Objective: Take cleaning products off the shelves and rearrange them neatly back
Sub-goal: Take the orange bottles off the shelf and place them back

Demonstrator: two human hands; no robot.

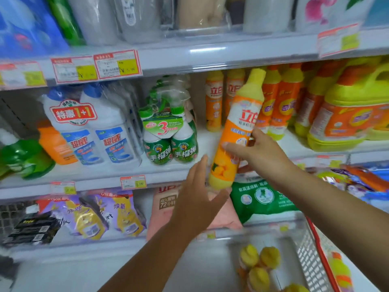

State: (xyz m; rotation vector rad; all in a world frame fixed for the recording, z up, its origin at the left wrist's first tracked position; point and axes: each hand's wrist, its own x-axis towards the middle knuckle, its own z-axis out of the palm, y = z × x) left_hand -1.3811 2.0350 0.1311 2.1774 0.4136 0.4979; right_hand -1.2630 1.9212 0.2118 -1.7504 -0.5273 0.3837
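Note:
My right hand [257,153] grips a tall yellow-and-orange dish soap bottle [237,127] around its middle, holding it tilted in front of the middle shelf [101,175]. My left hand [196,199] is open, fingers spread, just left of and below the bottle's base, apart from it. Behind the bottle, more yellow-orange bottles [277,102] stand in a row on the middle shelf. Several yellow-capped bottles [260,264] stand in a basket [311,260] at the lower right.
Green spray bottles [170,131] in a shrink pack and white toilet-cleaner bottles [90,123] stand left on the middle shelf. A big yellow jug [353,110] sits at the right. Pouches [101,213] and a green bag [261,199] lie on the lower shelf.

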